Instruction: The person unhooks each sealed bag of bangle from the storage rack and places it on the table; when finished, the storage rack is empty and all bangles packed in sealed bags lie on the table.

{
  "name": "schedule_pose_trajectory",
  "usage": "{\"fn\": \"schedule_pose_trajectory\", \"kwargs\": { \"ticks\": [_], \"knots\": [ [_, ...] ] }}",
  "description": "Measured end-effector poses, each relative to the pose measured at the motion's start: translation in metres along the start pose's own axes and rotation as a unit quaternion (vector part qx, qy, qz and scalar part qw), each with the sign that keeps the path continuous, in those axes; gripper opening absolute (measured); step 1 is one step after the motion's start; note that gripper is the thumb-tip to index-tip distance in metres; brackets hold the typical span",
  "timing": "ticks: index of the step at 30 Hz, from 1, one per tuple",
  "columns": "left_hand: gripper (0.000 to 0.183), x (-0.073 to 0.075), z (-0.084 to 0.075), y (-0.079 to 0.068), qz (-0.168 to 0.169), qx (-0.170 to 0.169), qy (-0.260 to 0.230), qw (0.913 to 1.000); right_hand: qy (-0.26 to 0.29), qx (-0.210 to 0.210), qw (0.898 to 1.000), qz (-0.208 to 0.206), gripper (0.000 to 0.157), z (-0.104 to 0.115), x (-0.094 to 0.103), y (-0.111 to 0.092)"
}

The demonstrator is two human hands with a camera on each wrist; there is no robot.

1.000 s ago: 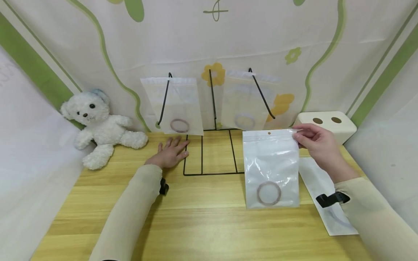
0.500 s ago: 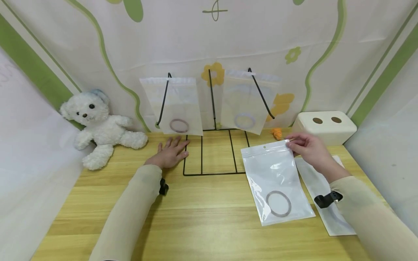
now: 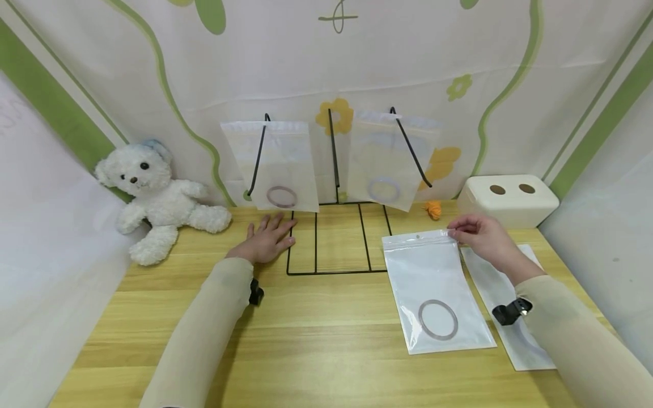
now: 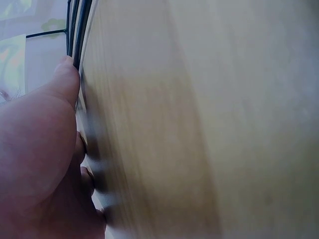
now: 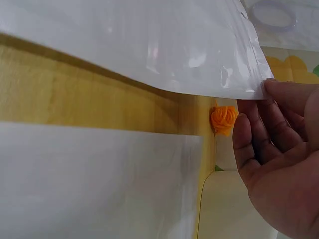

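Observation:
My right hand (image 3: 482, 238) pinches the top right corner of a white zip bag (image 3: 428, 283) with a pinkish ring (image 3: 437, 320) inside. In the right wrist view the thumb and fingers grip that corner, and the bag's edge (image 5: 149, 82) stands a little above the wood near the hand. My left hand (image 3: 262, 241) lies flat with spread fingers at the left side of a black wire rack (image 3: 336, 273). Its thumb (image 4: 67, 74) touches the rack's wire. Two bags hang from the rack's prongs: a left bag (image 3: 285, 164) with a pinkish ring and a right bag (image 3: 374, 161) with a lilac ring.
Another white bag (image 3: 487, 277) lies on the table, partly under my right forearm. An orange yarn bundle (image 3: 433, 209) and a cream box (image 3: 510, 207) with two holes are at the back right. A white teddy bear (image 3: 158, 198) sits at the back left.
My right hand has lowered the bag, tilting it from hanging upright to lying near the tabletop. The orange yarn bundle came into view behind it. The left hand has stayed still.

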State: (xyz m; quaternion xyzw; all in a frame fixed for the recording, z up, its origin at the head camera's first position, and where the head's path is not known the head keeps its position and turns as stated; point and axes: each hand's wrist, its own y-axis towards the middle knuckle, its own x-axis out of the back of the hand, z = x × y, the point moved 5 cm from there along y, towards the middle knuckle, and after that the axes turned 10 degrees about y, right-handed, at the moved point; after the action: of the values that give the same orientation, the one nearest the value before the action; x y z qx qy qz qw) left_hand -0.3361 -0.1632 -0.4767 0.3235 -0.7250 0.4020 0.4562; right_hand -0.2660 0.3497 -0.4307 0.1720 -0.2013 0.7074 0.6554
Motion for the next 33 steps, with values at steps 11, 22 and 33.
{"fn": "schedule_pose_trajectory", "kwargs": {
  "ticks": [11,22,33],
  "knots": [
    [0.065,0.006,-0.01,-0.006,0.0,0.006,0.02,0.9998,-0.096,-0.02,0.993,0.059,0.023,-0.02,-0.001,0.01],
    [0.065,0.005,-0.011,-0.005,0.0,0.007,0.025,0.9997,-0.127,-0.007,0.988,0.085,0.017,-0.034,-0.002,0.013],
    [0.072,-0.003,0.003,0.003,-0.004,0.002,-0.001,1.0,-0.122,0.011,0.987,0.106,0.014,-0.034,-0.001,0.013]
  ]
}}
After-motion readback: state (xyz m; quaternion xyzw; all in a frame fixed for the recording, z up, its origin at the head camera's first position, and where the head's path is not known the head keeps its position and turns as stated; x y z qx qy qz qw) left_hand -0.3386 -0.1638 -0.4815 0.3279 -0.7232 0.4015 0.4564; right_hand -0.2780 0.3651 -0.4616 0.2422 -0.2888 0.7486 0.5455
